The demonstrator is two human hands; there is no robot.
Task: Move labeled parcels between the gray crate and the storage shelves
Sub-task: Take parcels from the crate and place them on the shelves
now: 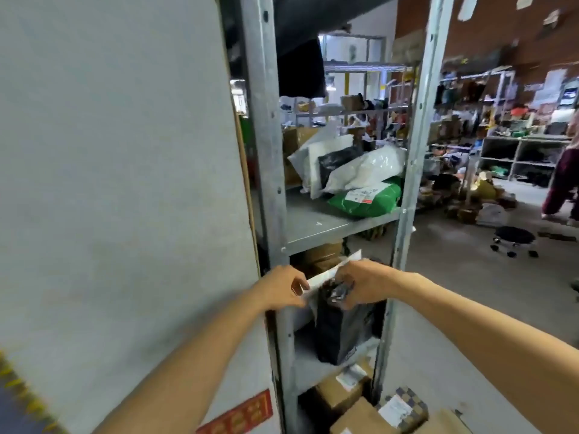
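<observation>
A metal storage shelf (329,228) stands in front of me. My right hand (365,286) grips the crumpled top of a black plastic parcel (340,330) that stands on a lower shelf level. My left hand (283,288) pinches the edge of a white flat parcel (333,266) just behind the black one. On the level above lie a green parcel (366,202) with a label, white bags (368,169) and a black bag (333,162). The gray crate is out of sight.
A large grey panel (119,183) fills the left. Cardboard boxes (360,415) sit on the floor at the shelf's foot. Beyond, more racks (488,120), a black rolling stool (513,238) and a person (562,180) at the right edge.
</observation>
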